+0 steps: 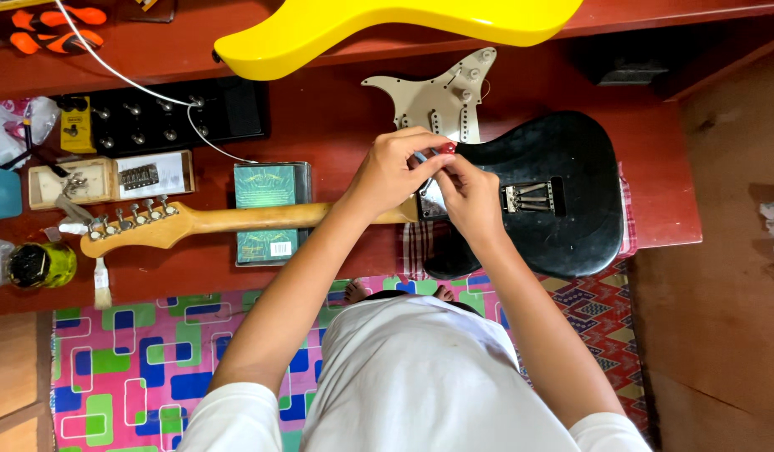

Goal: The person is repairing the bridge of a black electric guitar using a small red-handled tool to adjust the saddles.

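A black electric guitar body [563,201] with a pale wooden neck [236,219] lies across a red workbench [336,109]. Both my hands meet over the spot where the neck joins the body. My left hand [391,172] is curled around a small tool with a red handle [447,148], held upright. My right hand [470,197] pinches the same tool lower down, beside the metal bridge [533,197]. The tool's tip is hidden by my fingers. A cream pickguard [437,100] with knobs lies just behind the guitar.
A yellow guitar body [387,25] rests at the bench's back edge. A green book [268,213] props the neck. Further left are a black pedal board [169,117], a small wooden box of parts [110,180], orange-handled tools [56,29] and a brush [100,285]. A colourful mat [136,368] covers the floor.
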